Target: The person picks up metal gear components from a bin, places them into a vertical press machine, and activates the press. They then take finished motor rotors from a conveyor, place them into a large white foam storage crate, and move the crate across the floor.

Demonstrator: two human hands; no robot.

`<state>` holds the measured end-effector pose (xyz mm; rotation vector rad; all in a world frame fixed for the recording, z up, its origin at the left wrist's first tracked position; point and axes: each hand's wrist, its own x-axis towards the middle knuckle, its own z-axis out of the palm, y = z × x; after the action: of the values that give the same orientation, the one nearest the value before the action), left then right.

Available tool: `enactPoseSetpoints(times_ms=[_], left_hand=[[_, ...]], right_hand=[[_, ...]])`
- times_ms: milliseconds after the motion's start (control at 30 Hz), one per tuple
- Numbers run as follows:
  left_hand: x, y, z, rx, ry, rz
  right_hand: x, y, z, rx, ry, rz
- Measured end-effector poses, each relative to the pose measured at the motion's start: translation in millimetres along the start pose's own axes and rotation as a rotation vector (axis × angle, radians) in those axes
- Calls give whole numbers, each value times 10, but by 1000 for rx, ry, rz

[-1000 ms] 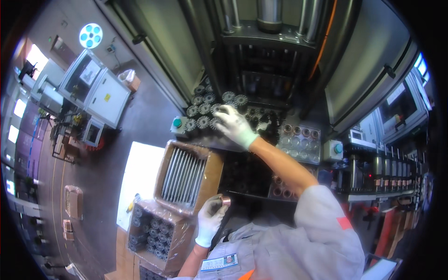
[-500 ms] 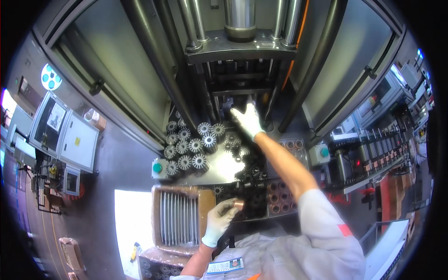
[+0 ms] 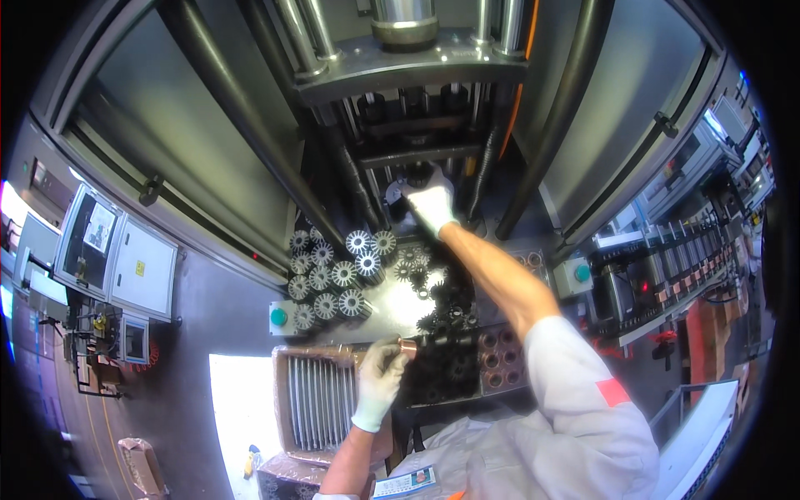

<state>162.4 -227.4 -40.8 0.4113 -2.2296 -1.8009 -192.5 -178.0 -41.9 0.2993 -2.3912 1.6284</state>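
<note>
My left hand (image 3: 380, 385), in a white glove, is closed around a short copper-coloured sleeve (image 3: 407, 347), whose end sticks out past the fingers. It is beside the carton of metal rods, at the front of the bench. My right hand (image 3: 432, 205), also gloved, reaches far forward into the press (image 3: 417, 133). Its thumb and fingers curve about a dark round part (image 3: 417, 173) under the press's crossbar; the fingertips are partly hidden there. Slotted metal cores (image 3: 343, 273) stand in a group on the bench to the left of my right forearm.
A carton of long metal rods (image 3: 321, 400) stands front left. Copper rings fill a tray (image 3: 481, 385) at front right. Small dark gear-like parts (image 3: 429, 300) lie mid-bench. Green-button boxes (image 3: 283, 319) flank the bench; slanting dark posts (image 3: 250, 125) frame the press.
My right hand has gone from spread fingers to curving around the dark part in the press. My left hand, still with the copper sleeve, has shifted slightly left and up. The view has tilted.
</note>
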Motion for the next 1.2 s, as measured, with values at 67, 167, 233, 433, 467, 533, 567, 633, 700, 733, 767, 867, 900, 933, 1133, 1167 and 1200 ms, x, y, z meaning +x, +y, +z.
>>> enactPoseSetpoints(times_ms=[67,167,233,433,467,533,567,633,700,733,767,867,900,933,1133,1167,1200], left_hand=[[60,-53,-9,43,41,15],[341,-76,108,163,85,130],[688,24,214,346,53,118],[2094,-23,541,806,207,563],[2325,20,628,885,206,564],[2700,-7,713,1028,161,611],[2867,-77,719,1085,113,653],[3106,-274,739,1059,71,780],[3115,-139,851,982,-21,720],[3100,-80,888,955,-93,712],[3110,11,933,928,-158,705],[3176,-15,938,912,-290,674],[3207,-43,911,931,-288,599],[3253,-147,845,914,-198,593],[2950,247,1209,1186,-150,533],[2888,159,1195,1334,-119,529],[2860,55,1193,1314,-117,532]], right_hand=[[54,-192,-68,-19,-71,19],[186,-350,-282,68,-171,6],[155,-360,-560,75,-448,290],[-1183,-197,-1897,-240,-818,-34],[-1350,-57,-2286,-337,-831,-44],[-1557,163,-3110,-528,-790,90],[-1576,227,-3496,-625,-729,237],[-1514,600,-4134,-901,-413,264],[-1384,1109,-4698,-1033,-110,292],[-1264,1234,-4914,-1086,-88,366],[-1102,1355,-5101,-1139,-65,433],[-827,1780,-5383,-1267,-213,596],[-813,1800,-5390,-1214,-230,625],[-781,1811,-5390,-1190,-237,604],[-1141,1619,-5292,-1171,73,-215],[-1211,1230,-5046,-1040,39,-164],[-1422,1146,-4949,-1055,56,-210]])
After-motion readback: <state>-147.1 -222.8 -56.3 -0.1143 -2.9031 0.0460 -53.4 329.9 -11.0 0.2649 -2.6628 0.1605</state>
